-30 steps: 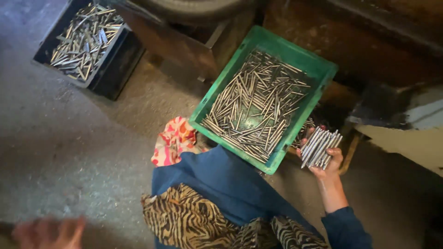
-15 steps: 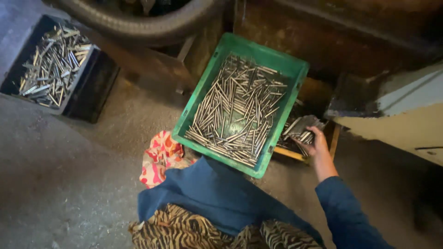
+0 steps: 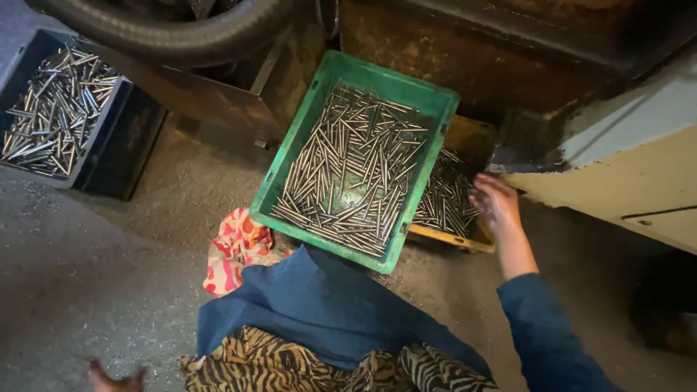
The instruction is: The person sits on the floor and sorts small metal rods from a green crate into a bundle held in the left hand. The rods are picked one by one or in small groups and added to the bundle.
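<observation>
- The left hand [image 3: 116, 379] is seen at the bottom left edge, its grip not discernible.
- The right hand [image 3: 495, 203], loosely open at centre right, is held over the yellow tray [image 3: 475, 243].
- The pins [image 3: 444, 197] are found directly left of it, long axes mostly pointing up-frame.
- The green crate [image 3: 428, 101] is set beyond.

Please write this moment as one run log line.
right hand: open, over pins in yellow tray | left hand: empty | green crate: full

Floor and items resting on it

Gritty grey concrete floor [image 3: 94, 276] carries a green crate [image 3: 290, 170] of metal pins, a yellow tray [image 3: 465, 239] of pins just beside it, a black crate [image 3: 120, 141] of pins well apart, and a patterned cloth [image 3: 236, 250].
</observation>
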